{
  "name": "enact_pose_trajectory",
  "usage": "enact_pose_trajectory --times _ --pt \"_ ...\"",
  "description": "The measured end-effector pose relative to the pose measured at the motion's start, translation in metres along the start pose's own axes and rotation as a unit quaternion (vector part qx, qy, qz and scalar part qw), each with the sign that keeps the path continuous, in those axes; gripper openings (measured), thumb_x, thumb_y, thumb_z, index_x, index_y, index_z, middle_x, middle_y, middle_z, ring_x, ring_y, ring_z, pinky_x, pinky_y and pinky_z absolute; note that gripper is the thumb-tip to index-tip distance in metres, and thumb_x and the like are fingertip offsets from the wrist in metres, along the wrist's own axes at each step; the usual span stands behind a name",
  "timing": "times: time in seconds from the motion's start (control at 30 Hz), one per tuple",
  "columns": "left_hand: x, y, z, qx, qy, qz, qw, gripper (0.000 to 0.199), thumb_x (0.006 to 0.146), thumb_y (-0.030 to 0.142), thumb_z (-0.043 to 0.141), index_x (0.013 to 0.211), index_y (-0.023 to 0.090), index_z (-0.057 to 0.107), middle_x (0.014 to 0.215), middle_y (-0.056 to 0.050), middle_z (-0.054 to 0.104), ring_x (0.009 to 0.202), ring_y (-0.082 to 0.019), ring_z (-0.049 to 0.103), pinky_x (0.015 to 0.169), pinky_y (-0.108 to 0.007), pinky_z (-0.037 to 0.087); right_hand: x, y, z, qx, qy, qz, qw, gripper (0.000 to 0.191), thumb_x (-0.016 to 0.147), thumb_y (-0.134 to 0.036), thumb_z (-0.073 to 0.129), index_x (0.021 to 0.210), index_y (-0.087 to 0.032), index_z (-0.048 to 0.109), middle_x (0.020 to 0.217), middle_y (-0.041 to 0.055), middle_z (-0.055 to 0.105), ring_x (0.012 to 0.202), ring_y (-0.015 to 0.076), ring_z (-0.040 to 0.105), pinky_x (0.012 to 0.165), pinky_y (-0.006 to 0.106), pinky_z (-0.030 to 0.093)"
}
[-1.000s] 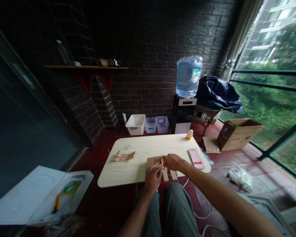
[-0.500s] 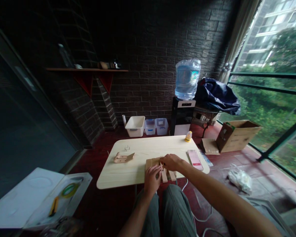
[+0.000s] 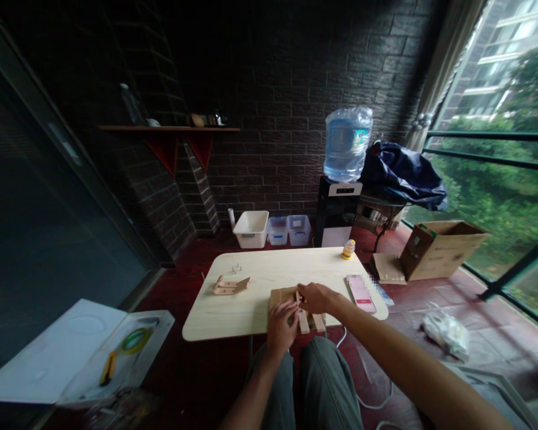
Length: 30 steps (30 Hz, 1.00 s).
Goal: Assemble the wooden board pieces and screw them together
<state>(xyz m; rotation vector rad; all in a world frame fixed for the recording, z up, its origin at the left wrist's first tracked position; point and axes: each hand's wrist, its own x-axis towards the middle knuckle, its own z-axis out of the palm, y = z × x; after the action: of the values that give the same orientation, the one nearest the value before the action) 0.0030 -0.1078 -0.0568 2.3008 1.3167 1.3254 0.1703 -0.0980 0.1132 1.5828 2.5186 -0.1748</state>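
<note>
A wooden slat (image 3: 303, 322) juts from between both half-curled hands (image 3: 280, 327) (image 3: 316, 297), their hold on it unclear.

No readable text anywhere.

The wooden strips (image 3: 303, 323) are tan, the tabletop (image 3: 246, 313) cream, faintly grained.
</note>
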Motion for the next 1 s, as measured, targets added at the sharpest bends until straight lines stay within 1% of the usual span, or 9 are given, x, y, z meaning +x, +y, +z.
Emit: enact_pose_trajectory --times 0.13,0.2,0.37,0.53,0.63,0.73,0.8,0.9,1.0 --pt "0.000 -0.001 -0.002 -0.007 -0.029 0.012 0.999 0.029 0.094 0.021 0.059 0.119 0.030 0.071 0.122 -0.005 0.074 0.122 -0.025 0.064 0.108 -0.053 0.051 -0.005 -0.002 -0.008 -0.018 -0.005 -0.017 1.000 0.039 0.092 -0.031 0.059 0.126 -0.013 0.060 0.111 0.0192 0.075 0.102 0.0312 0.074 0.080 0.036 0.058" --pt "0.000 0.000 -0.002 -0.003 -0.033 0.013 0.999 0.029 0.094 0.020 0.059 0.119 0.031 0.071 0.123 -0.004 0.074 0.123 -0.025 0.064 0.109 -0.052 0.051 -0.005 -0.001 -0.008 -0.027 -0.003 -0.018 0.999 0.037 0.093 -0.030 0.058 0.125 -0.013 0.061 0.111 0.0193 0.075 0.102 0.0314 0.074 0.080 0.037 0.058" --pt "0.002 0.001 0.001 0.012 -0.022 0.002 1.000 0.027 0.095 0.021 0.059 0.116 0.031 0.072 0.120 -0.003 0.075 0.123 -0.025 0.064 0.112 -0.054 0.047 0.001 0.006 0.005 -0.019 0.005 -0.030 0.999 0.033 0.095 -0.024 0.054 0.124 -0.011 0.062 0.113 0.0192 0.075 0.104 0.0291 0.073 0.084 0.036 0.057" --pt "0.005 -0.002 0.000 0.010 -0.045 0.019 0.999 0.027 0.095 0.022 0.059 0.117 0.031 0.071 0.122 -0.003 0.074 0.124 -0.024 0.064 0.112 -0.053 0.046 0.011 0.012 0.018 -0.010 0.002 -0.016 1.000 0.037 0.098 -0.031 0.054 0.125 -0.007 0.062 0.114 0.0208 0.074 0.106 0.0292 0.073 0.086 0.036 0.056" --pt "0.006 -0.003 0.001 0.007 -0.035 0.021 0.999 0.025 0.095 0.022 0.060 0.114 0.030 0.072 0.119 -0.003 0.075 0.121 -0.024 0.065 0.110 -0.053 0.048 0.015 0.010 0.021 -0.027 -0.010 -0.007 1.000 0.041 0.099 -0.035 0.053 0.126 -0.005 0.062 0.116 0.0224 0.073 0.106 0.0304 0.072 0.085 0.036 0.056" --pt "0.005 -0.002 0.002 0.005 -0.010 0.013 1.000 0.024 0.093 0.023 0.061 0.112 0.030 0.073 0.117 -0.004 0.076 0.118 -0.025 0.067 0.108 -0.052 0.051 0.013 0.008 0.018 -0.019 -0.010 0.006 1.000 0.044 0.097 -0.036 0.055 0.129 -0.006 0.060 0.115 0.0226 0.073 0.106 0.0307 0.073 0.083 0.034 0.057" --pt "0.005 -0.001 0.001 0.004 -0.004 0.010 1.000 0.024 0.093 0.023 0.061 0.114 0.031 0.073 0.117 -0.004 0.075 0.118 -0.025 0.067 0.107 -0.052 0.052 0.008 0.009 0.013 0.000 -0.008 -0.005 1.000 0.046 0.094 -0.034 0.058 0.132 -0.007 0.057 0.113 0.0205 0.074 0.104 0.0301 0.073 0.082 0.033 0.056" --pt "0.004 -0.001 -0.001 0.003 -0.021 0.020 1.000 0.027 0.094 0.024 0.061 0.117 0.031 0.072 0.120 -0.004 0.075 0.119 -0.025 0.066 0.107 -0.053 0.051 0.000 0.010 0.006 0.005 0.002 -0.027 1.000 0.039 0.093 -0.027 0.056 0.128 -0.012 0.059 0.110 0.0172 0.076 0.101 0.0291 0.074 0.079 0.033 0.056" --pt "0.005 -0.002 -0.001 0.009 -0.031 0.021 0.999 0.027 0.094 0.023 0.060 0.118 0.032 0.072 0.120 -0.003 0.075 0.120 -0.025 0.066 0.109 -0.055 0.050 -0.002 0.010 0.006 -0.011 0.015 -0.039 0.999 0.030 0.095 -0.024 0.052 0.122 -0.014 0.062 0.108 0.0165 0.076 0.101 0.0285 0.074 0.081 0.034 0.056"
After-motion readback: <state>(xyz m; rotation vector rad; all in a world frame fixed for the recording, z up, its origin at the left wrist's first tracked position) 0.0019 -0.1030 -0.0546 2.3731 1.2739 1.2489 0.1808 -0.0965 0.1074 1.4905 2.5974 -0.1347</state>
